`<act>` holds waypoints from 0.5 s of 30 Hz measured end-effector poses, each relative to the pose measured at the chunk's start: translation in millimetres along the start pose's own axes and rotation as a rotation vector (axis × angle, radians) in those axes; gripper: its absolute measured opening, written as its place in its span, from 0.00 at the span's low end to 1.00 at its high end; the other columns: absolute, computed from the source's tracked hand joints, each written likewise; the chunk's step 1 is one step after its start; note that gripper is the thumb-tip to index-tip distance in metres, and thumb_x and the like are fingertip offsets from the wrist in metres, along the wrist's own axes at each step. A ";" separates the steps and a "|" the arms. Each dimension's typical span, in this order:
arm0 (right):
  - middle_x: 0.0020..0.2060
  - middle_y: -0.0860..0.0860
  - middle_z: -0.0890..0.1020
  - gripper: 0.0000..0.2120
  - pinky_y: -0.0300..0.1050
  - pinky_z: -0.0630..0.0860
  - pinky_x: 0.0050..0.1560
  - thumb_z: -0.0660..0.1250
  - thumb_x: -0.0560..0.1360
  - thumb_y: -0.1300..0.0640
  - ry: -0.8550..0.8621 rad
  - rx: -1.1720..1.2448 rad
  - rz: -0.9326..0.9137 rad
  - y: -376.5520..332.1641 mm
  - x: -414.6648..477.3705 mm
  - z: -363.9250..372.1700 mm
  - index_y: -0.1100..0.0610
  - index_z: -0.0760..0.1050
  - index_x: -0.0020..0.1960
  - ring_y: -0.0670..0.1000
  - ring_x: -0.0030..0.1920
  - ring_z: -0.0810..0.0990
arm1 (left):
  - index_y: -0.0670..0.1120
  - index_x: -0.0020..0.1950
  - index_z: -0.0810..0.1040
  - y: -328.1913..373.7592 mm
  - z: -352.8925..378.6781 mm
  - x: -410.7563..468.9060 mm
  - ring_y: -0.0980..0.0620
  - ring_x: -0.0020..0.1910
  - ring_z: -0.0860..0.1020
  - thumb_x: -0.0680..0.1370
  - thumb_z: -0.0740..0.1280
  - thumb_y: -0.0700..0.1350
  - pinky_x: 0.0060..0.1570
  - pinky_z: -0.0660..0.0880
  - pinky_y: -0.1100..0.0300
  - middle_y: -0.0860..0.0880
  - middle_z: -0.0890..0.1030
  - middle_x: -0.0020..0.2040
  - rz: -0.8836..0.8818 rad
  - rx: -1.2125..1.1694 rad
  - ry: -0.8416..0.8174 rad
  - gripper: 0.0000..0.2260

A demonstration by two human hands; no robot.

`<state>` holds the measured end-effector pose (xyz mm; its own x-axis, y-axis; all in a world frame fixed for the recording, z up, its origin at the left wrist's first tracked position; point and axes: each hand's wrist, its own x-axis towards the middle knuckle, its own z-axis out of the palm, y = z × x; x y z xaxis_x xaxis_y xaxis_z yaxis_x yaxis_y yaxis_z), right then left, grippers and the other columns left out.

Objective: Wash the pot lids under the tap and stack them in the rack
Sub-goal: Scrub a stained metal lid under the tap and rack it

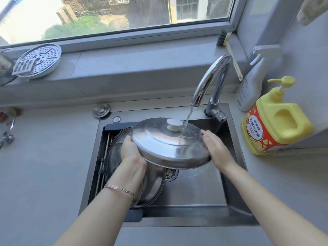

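A large steel pot lid (165, 148) with a white knob (174, 124) is held tilted over the sink (229, 197). Water runs from the chrome tap (211, 77) onto the lid's top right part. My left hand (129, 148) grips the lid's left rim from beneath. My right hand (214, 148) lies against its right rim, fingers flat on the wet surface. Below the held lid, several other lids (152, 185) lean on a rack (103, 167) along the sink's left side, partly hidden by my left arm.
A yellow pump bottle of dish soap (273, 121) and a white spray bottle (252, 86) stand on the counter to the right. A brush (229, 48) leans in the window corner. A perforated steamer plate (39, 60) rests on the sill at left. The drain (171, 174) shows under the lid.
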<state>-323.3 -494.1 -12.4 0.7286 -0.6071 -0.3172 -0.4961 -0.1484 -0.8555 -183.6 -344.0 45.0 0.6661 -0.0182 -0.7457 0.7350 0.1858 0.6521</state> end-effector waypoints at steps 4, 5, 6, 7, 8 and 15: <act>0.45 0.53 0.83 0.18 0.41 0.79 0.40 0.64 0.75 0.47 -0.078 0.704 0.489 13.4 5.8 -15.7 0.59 0.76 0.56 0.49 0.41 0.82 | 0.42 0.42 0.77 13.9 -10.8 22.3 0.46 0.39 0.78 0.81 0.54 0.46 0.48 0.75 0.55 0.45 0.82 0.34 -0.047 0.145 -0.200 0.15; 0.40 0.53 0.85 0.12 0.40 0.80 0.37 0.63 0.77 0.51 -0.063 0.828 0.551 11.7 4.0 -13.6 0.59 0.79 0.51 0.49 0.38 0.84 | 0.42 0.45 0.78 13.7 -11.5 24.2 0.45 0.40 0.78 0.82 0.53 0.47 0.48 0.75 0.53 0.45 0.82 0.34 -0.068 0.163 -0.241 0.16; 0.35 0.53 0.85 0.10 0.40 0.80 0.32 0.62 0.78 0.55 -0.014 0.930 0.617 10.6 3.6 -11.0 0.60 0.79 0.47 0.49 0.33 0.84 | 0.40 0.48 0.79 12.7 -12.7 23.9 0.45 0.41 0.79 0.82 0.52 0.49 0.48 0.75 0.52 0.43 0.83 0.35 -0.093 0.152 -0.273 0.19; 0.30 0.52 0.84 0.10 0.41 0.80 0.28 0.62 0.78 0.57 0.045 0.986 0.682 8.3 2.5 -8.2 0.60 0.78 0.44 0.49 0.29 0.83 | 0.38 0.48 0.80 10.8 -14.6 20.8 0.44 0.40 0.80 0.82 0.51 0.52 0.47 0.75 0.51 0.41 0.83 0.38 -0.127 0.120 -0.305 0.23; 0.28 0.53 0.84 0.09 0.43 0.79 0.26 0.62 0.78 0.58 0.117 1.028 0.741 10.1 2.7 -5.3 0.60 0.78 0.44 0.50 0.27 0.82 | 0.37 0.47 0.82 6.2 -17.1 15.6 0.43 0.40 0.82 0.81 0.52 0.56 0.47 0.74 0.50 0.40 0.84 0.39 -0.165 0.073 -0.336 0.27; 0.62 0.55 0.76 0.24 0.50 0.74 0.60 0.68 0.74 0.61 0.521 1.038 0.603 5.5 -20.4 20.6 0.59 0.67 0.68 0.50 0.51 0.79 | 0.39 0.44 0.75 -54.7 6.2 -49.0 0.47 0.31 0.83 0.76 0.65 0.42 0.43 0.76 0.50 0.44 0.83 0.31 -0.254 -0.170 -0.282 0.07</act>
<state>-331.2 -466.4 -19.1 0.1381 -0.6294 -0.7647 0.0855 0.7768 -0.6240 -255.7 -359.3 46.7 0.4924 -0.3485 -0.7975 0.8648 0.2997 0.4029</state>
